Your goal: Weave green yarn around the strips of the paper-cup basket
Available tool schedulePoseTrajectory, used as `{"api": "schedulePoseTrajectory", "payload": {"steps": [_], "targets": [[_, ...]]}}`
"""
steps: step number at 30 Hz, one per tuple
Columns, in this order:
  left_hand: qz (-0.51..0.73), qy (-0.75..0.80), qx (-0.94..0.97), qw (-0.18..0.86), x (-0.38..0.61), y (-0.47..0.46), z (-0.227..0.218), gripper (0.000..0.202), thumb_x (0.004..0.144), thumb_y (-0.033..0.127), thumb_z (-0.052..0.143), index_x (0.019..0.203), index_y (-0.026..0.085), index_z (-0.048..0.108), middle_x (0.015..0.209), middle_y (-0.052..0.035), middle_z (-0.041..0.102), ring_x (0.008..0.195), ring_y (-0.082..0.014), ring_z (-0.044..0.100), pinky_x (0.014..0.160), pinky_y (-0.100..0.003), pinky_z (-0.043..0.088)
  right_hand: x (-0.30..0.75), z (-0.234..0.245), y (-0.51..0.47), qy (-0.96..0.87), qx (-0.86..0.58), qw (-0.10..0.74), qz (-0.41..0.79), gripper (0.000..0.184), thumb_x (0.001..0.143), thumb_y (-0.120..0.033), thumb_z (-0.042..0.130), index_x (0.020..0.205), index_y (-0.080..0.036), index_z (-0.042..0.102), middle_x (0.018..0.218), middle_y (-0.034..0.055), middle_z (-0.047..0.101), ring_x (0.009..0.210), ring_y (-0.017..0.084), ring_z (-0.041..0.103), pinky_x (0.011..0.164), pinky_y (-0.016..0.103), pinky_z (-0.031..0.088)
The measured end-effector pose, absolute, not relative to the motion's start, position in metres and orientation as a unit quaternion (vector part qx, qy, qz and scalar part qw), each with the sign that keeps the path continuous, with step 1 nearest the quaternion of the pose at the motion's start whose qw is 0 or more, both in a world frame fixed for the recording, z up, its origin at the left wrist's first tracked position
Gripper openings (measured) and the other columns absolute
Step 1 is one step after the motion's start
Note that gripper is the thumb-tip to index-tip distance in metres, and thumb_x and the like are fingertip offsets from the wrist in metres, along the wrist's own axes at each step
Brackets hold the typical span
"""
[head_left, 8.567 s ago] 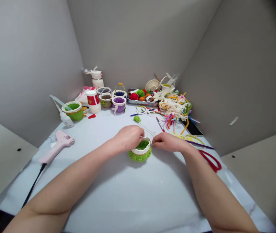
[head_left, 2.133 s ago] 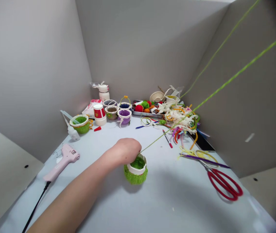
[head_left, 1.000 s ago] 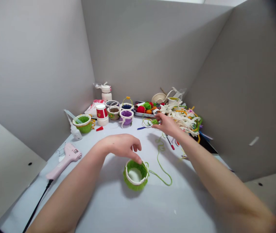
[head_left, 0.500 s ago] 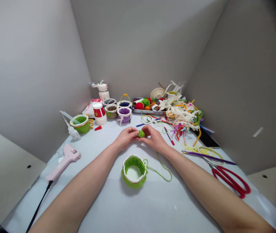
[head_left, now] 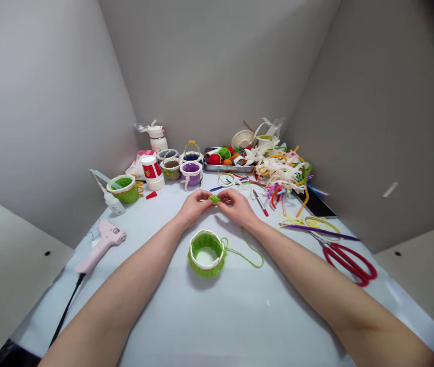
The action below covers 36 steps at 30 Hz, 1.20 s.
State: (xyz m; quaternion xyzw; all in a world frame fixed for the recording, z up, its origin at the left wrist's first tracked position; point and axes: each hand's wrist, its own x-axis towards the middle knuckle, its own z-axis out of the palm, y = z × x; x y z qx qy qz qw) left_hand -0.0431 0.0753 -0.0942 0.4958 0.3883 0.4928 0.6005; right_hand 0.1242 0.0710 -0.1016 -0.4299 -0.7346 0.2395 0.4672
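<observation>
Between my fingertips I hold a small bunched ball of green yarn [head_left: 215, 200]. My left hand [head_left: 197, 208] pinches it from the left, while my right hand [head_left: 236, 206] grips its other side. A green yarn-wrapped basket [head_left: 207, 270] with a white rim stands upright on the table, nearer to me than my hands. From its right side a loose green strand [head_left: 245, 258] loops over the tabletop and runs up beneath my right wrist.
Left lie a pink glue gun [head_left: 101, 245], a white squeeze bottle [head_left: 114, 204] and a green basket [head_left: 125, 192]. Small decorated pots, including a purple one [head_left: 191, 176], stand behind. A tray of yarn balls [head_left: 228, 168], tangled strips [head_left: 281, 171] and red-handled scissors [head_left: 350, 264] are right.
My view has shifted slightly, so the whole table sits a little higher and further left. Both hands stay on the yarn ball, and my fingers have turned it a little.
</observation>
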Motion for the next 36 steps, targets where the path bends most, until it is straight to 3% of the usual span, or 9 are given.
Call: {"api": "schedulePoseTrajectory", "payload": {"steps": [6, 15, 19, 28, 36], "targets": [[0.469, 0.432, 0.566, 0.522, -0.04, 0.074, -0.097, 0.026, 0.066, 0.022, 0.07, 0.087, 0.013, 0.059, 0.082, 0.0, 0.061, 0.066, -0.0072, 0.055, 0.063, -0.02, 0.043, 0.122, -0.102, 0.072, -0.73, -0.448, 0.469, 0.216, 0.01, 0.073, -0.023, 0.061, 0.082, -0.019, 0.062, 0.082, 0.0026, 0.064, 0.072, 0.015, 0.061, 0.068, 0.028, 0.052], [0.464, 0.453, 0.639, 0.413, -0.034, 0.078, -0.1, 0.021, 0.06, 0.005, 0.059, 0.078, 0.015, 0.058, 0.076, 0.0024, 0.062, 0.068, -0.0092, 0.056, 0.068, -0.022, 0.044, 0.116, -0.096, 0.066, -0.714, -0.471, 0.471, 0.215, 0.003, 0.071, -0.019, 0.058, 0.071, -0.02, 0.061, 0.074, 0.0017, 0.061, 0.069, 0.016, 0.054, 0.069, 0.03, 0.044], [0.466, 0.431, 0.635, 0.44, -0.033, 0.079, -0.101, 0.021, 0.059, 0.004, 0.057, 0.077, 0.014, 0.057, 0.073, 0.003, 0.061, 0.071, -0.009, 0.056, 0.07, -0.021, 0.044, 0.118, -0.095, 0.068, -0.687, -0.473, 0.48, 0.271, 0.009, 0.067, -0.016, 0.056, 0.074, -0.02, 0.061, 0.071, -0.0003, 0.062, 0.065, 0.015, 0.054, 0.066, 0.028, 0.043], [0.477, 0.403, 0.52, 0.583, -0.035, 0.076, -0.099, 0.031, 0.058, 0.005, 0.057, 0.087, 0.014, 0.059, 0.073, 0.0016, 0.061, 0.058, -0.0062, 0.051, 0.054, -0.018, 0.038, 0.127, -0.099, 0.082, -0.551, -0.488, 0.502, 0.453, 0.024, 0.066, -0.022, 0.057, 0.091, -0.019, 0.055, 0.067, 0.0005, 0.064, 0.055, 0.012, 0.058, 0.051, 0.023, 0.046], [0.506, 0.389, 0.378, 0.671, -0.046, 0.083, -0.092, 0.034, 0.061, 0.006, 0.066, 0.092, 0.015, 0.058, 0.082, -0.0031, 0.065, 0.066, -0.0078, 0.058, 0.058, -0.018, 0.043, 0.146, -0.095, 0.095, -0.516, -0.522, 0.549, 0.401, 0.024, 0.067, -0.029, 0.053, 0.09, -0.021, 0.054, 0.081, 0.0022, 0.065, 0.069, 0.014, 0.061, 0.056, 0.025, 0.049]]}}
